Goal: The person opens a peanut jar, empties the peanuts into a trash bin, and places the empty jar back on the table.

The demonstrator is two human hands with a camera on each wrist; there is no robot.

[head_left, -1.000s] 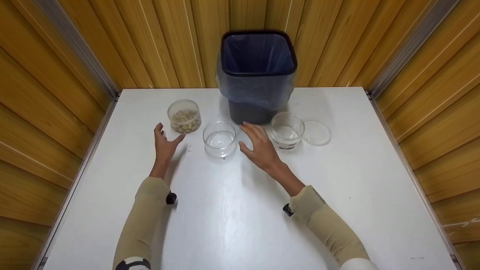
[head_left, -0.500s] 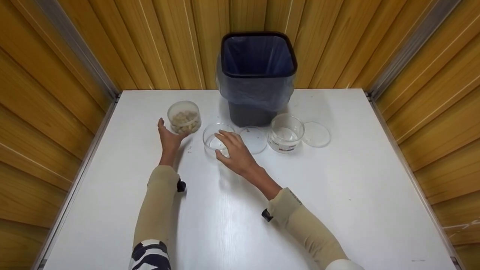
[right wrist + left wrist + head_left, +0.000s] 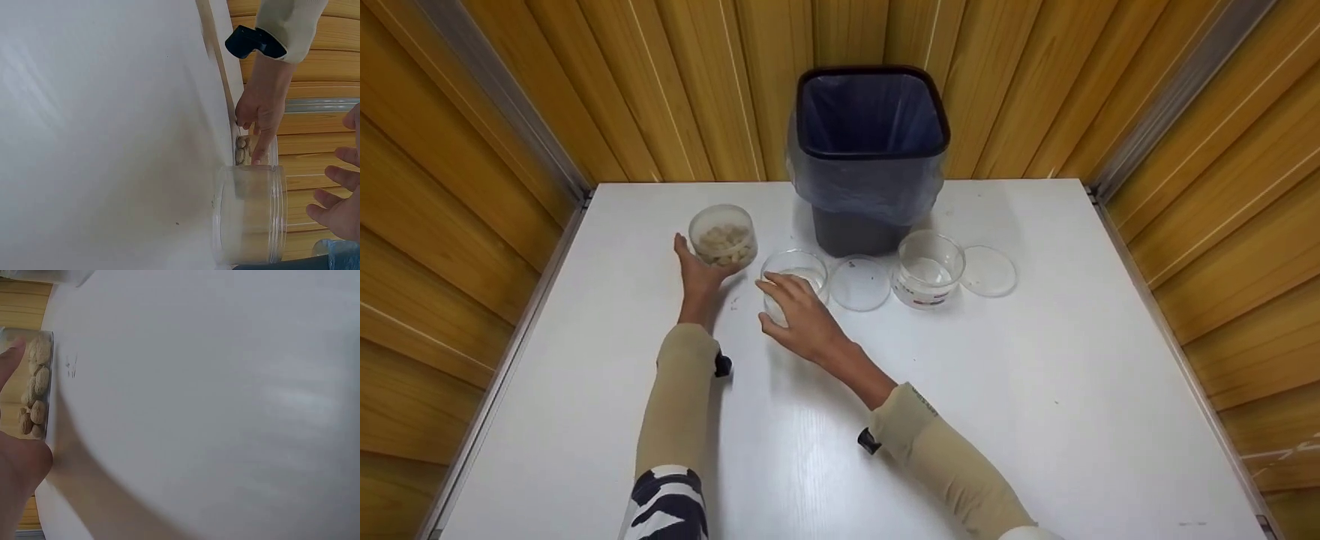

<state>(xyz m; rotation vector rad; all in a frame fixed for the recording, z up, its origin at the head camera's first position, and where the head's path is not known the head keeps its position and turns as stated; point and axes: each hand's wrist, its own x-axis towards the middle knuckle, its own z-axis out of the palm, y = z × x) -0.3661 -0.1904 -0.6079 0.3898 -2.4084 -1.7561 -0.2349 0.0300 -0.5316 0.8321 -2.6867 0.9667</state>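
My left hand (image 3: 701, 281) is at the front left of a clear plastic jar of unshelled peanuts (image 3: 724, 232), thumb against its near side and fingers round the left. In the left wrist view the thumb lies against the jar's wall, with peanuts (image 3: 39, 379) behind it. My right hand (image 3: 808, 324) hovers over the front of a second clear jar (image 3: 247, 219), fingers spread and slightly bent. The right wrist view shows a gap between these fingers (image 3: 340, 175) and that jar.
A bin (image 3: 866, 231) with a bag liner stands at the back. Right of the middle jar lie a round clear lid (image 3: 861, 283), a third jar with printing (image 3: 926, 289) and another lid (image 3: 988, 271). Wooden panels surround the white table (image 3: 1035, 420).
The left hand has moved right and closed round the peanut jar. My right hand has swung left from beside the third jar to the middle jar, uncovering the round lid.
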